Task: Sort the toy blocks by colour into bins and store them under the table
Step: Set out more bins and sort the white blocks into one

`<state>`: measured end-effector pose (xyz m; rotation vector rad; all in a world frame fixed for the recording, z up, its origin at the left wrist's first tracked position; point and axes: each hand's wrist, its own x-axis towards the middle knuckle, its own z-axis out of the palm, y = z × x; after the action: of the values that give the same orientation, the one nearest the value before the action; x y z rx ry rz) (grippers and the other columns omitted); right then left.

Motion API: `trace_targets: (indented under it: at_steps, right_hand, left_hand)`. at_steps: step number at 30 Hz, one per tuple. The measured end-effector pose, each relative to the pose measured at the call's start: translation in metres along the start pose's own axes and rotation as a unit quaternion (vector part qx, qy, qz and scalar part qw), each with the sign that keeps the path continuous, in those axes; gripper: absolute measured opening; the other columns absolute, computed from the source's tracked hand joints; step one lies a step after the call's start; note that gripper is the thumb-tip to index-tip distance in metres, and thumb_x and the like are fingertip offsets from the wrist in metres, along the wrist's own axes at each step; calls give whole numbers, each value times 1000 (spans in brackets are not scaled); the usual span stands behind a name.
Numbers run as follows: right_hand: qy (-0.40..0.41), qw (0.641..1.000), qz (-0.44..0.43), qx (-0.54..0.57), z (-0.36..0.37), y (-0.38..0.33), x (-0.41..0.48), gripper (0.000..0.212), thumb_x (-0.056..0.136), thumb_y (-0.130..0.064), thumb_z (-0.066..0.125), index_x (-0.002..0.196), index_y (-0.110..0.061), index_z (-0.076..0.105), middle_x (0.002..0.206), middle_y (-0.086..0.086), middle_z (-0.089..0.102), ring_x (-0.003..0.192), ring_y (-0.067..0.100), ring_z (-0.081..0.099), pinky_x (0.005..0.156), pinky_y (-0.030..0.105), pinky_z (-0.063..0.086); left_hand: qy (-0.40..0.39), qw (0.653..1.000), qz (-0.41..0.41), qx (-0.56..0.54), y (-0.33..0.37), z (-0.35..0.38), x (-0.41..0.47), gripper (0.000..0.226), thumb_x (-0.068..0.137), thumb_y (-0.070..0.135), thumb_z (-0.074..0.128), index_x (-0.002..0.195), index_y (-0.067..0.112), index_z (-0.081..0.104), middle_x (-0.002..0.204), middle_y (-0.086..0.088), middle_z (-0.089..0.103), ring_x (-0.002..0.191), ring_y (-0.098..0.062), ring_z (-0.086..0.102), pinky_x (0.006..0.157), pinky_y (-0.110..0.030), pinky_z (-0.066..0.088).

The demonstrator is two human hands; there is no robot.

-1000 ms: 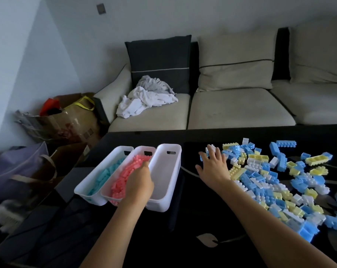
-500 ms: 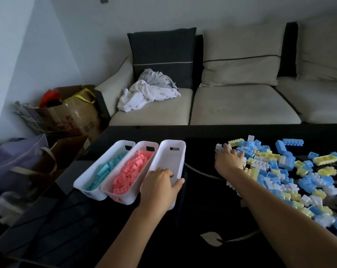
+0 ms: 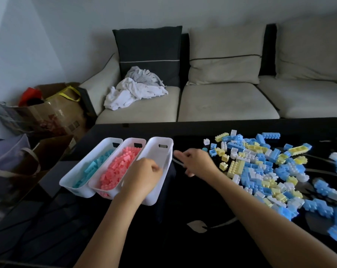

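Three white bins stand side by side on the black table. The left bin [image 3: 77,172] holds teal blocks, the middle bin [image 3: 133,141] holds pink blocks, and the right bin [image 3: 163,149] shows a bare white floor. My left hand [image 3: 142,178] sits over the near end of the right bin with its fingers curled around the rim. My right hand [image 3: 196,163] hovers palm down between that bin and the block pile [image 3: 260,167], one finger stretched toward the bin. Anything under its palm is hidden. The pile mixes blue, yellow and white blocks.
A beige sofa [image 3: 227,101] with a dark cushion and crumpled white cloth [image 3: 134,91] runs behind the table. Paper bags and boxes [image 3: 47,111] crowd the floor at the left. A light leaf-shaped mark [image 3: 198,226] lies on the table near me.
My left hand went from the pink bin to the near end of the right bin. My right hand left the pile's edge and moved left toward that bin.
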<state>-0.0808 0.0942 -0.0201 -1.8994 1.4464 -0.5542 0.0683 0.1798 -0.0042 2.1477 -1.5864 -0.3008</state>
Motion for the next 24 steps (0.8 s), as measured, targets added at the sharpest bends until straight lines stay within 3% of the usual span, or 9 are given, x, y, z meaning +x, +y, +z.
trace_targets:
  at_steps: [2, 5, 8, 9, 11, 13, 18, 21, 24]
  right_hand:
    - [-75, 996, 44, 19, 13, -18, -7, 59, 81, -60, 58, 100, -4, 55, 74, 9, 68, 52, 17, 66, 58, 29, 55]
    - [-112, 992, 61, -6, 26, -37, -13, 38, 83, -39, 61, 94, -4, 53, 63, 8, 60, 51, 20, 61, 56, 24, 52]
    - [-58, 994, 30, -86, 28, -48, -14, 18, 85, -22, 57, 77, -7, 52, 72, 8, 60, 70, 23, 62, 61, 26, 49]
    - [-37, 991, 25, -127, 28, -50, -15, 11, 87, -17, 56, 86, -6, 54, 86, 10, 62, 79, 23, 62, 61, 25, 46]
    - [20, 979, 21, -202, 29, -49, -17, 26, 89, -10, 54, 114, -2, 52, 114, 13, 56, 99, 23, 60, 67, 25, 43]
    - [61, 969, 16, -238, 33, -44, -19, 37, 89, -8, 55, 124, -2, 46, 125, 13, 48, 106, 22, 57, 72, 25, 43]
    - [120, 965, 3, -233, 31, -36, -20, 30, 88, -1, 55, 117, -4, 53, 124, 13, 48, 98, 21, 59, 67, 22, 40]
    - [120, 969, 26, -213, 24, -39, -16, 24, 87, 4, 53, 109, -3, 58, 112, 12, 59, 96, 23, 61, 67, 23, 43]
    - [109, 973, 49, -198, 15, -43, -12, 19, 87, 4, 53, 101, -5, 61, 103, 10, 65, 94, 23, 63, 66, 24, 45]
  left_hand:
    - [65, 998, 2, -7, -1, -7, 1, 19, 91, 27, 53, 99, 18, 69, 94, 0, 68, 86, -20, 62, 74, -27, 43]
    - [62, 998, -25, 11, -5, -10, 2, 41, 95, 31, 51, 131, 13, 55, 124, -7, 62, 109, -23, 58, 86, -26, 41]
    - [75, 997, -20, -29, -6, -4, 0, 40, 94, 26, 52, 131, 11, 53, 116, -8, 64, 96, -22, 59, 76, -22, 38]
    - [81, 995, -15, -52, -5, -3, 0, 34, 94, 24, 52, 126, 12, 56, 109, -5, 64, 89, -19, 57, 72, -21, 38]
    - [60, 993, -22, -97, -7, 0, 0, 18, 93, 20, 51, 106, 14, 62, 93, -5, 64, 79, -16, 53, 60, -20, 37]
    - [18, 988, -29, -151, -11, 4, 1, 18, 92, 17, 49, 91, 6, 63, 89, -15, 66, 73, -17, 53, 61, -24, 37]
    - [-9, 928, -72, -365, -18, 9, 0, 38, 91, 1, 44, 85, 28, 70, 90, 2, 73, 90, -19, 68, 85, -36, 54]
    - [-31, 863, -119, -490, -19, 11, 2, 40, 90, -8, 39, 97, 15, 72, 96, -7, 73, 89, -22, 70, 80, -32, 56]
    - [-54, 839, -136, -524, -22, 15, 7, 39, 90, -7, 40, 111, 10, 68, 104, -8, 72, 97, -23, 68, 89, -36, 53]
